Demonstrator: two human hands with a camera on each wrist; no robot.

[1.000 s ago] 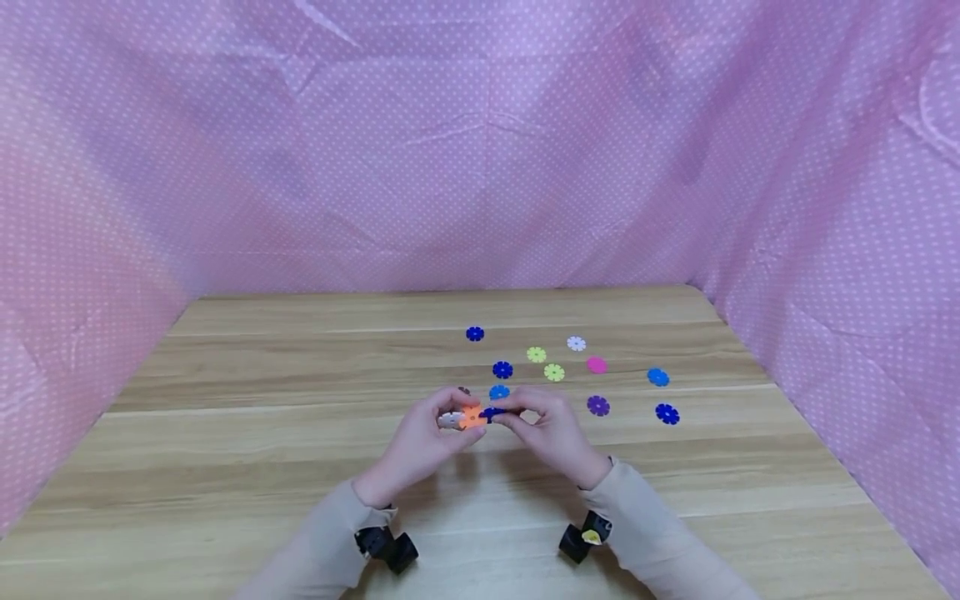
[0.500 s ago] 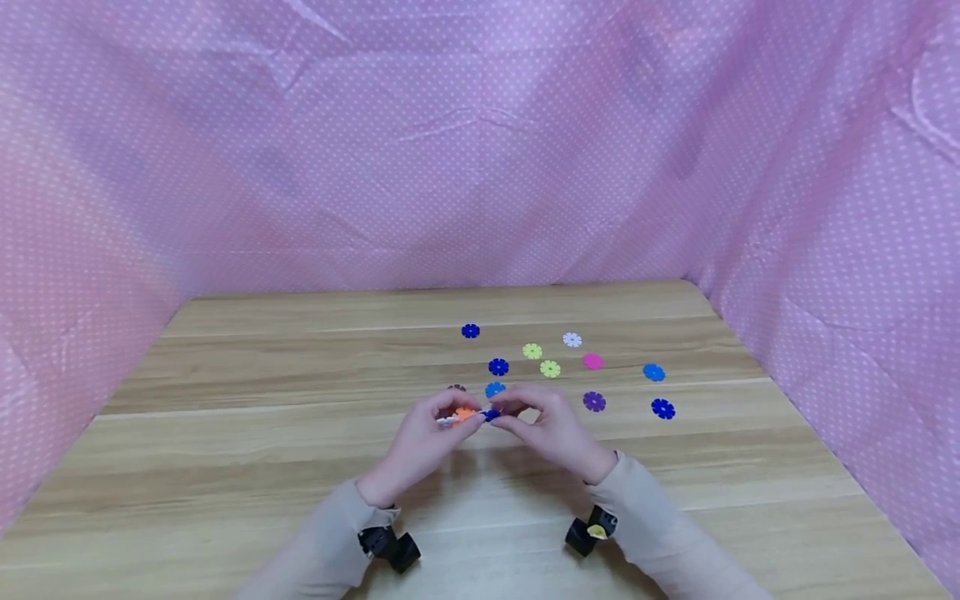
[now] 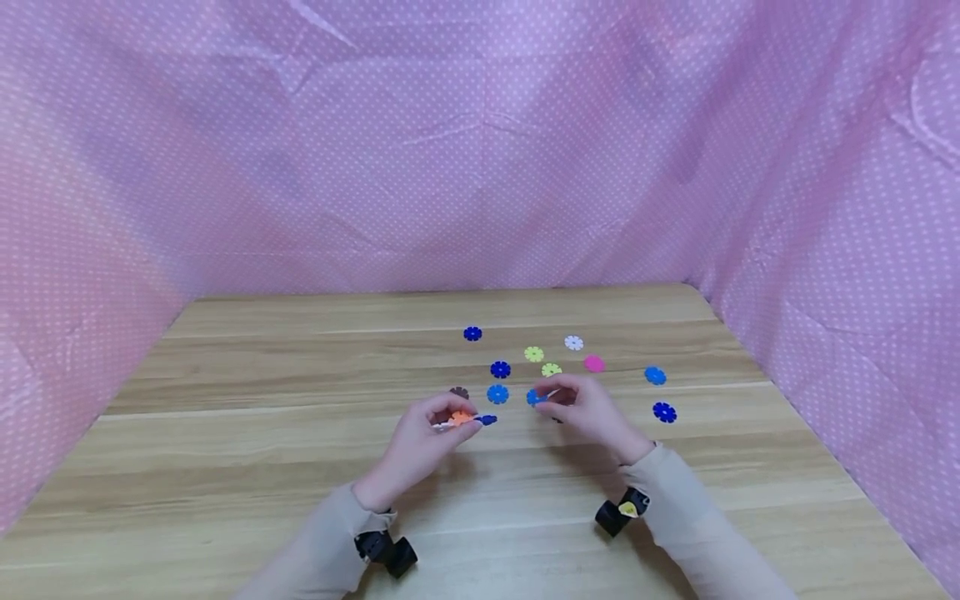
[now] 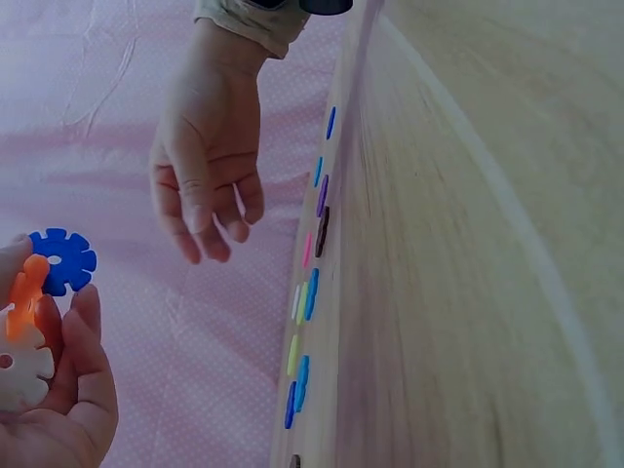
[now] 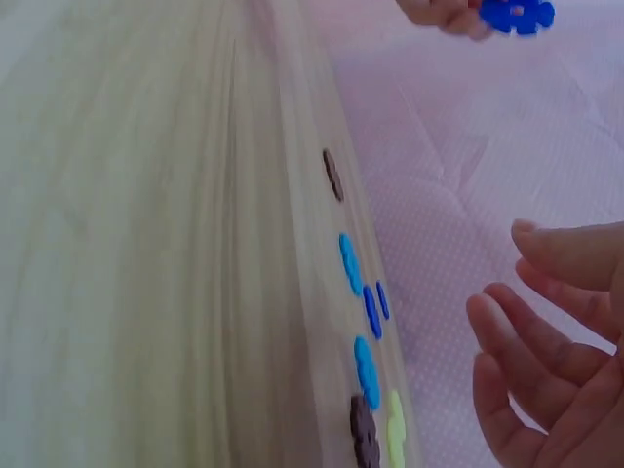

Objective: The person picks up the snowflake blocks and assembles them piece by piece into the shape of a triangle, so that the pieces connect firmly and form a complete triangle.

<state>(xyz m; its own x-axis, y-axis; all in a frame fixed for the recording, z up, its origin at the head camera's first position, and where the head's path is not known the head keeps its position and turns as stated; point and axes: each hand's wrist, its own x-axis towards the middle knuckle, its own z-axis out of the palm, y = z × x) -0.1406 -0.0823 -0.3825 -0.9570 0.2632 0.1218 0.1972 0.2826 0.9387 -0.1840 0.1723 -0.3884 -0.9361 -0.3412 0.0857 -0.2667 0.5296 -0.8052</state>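
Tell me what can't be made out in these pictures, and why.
Brown disc: in the head view, the right hand covers all but a sliver.
Orange disc: in the head view, partly covered by the left hand.
Held white disc: in the left wrist view, cut off by the left edge.
Held blue disc: in the right wrist view, cut off by the top edge.

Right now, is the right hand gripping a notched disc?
No, the left wrist view shows the right hand loosely relaxed with nothing in its grasp.
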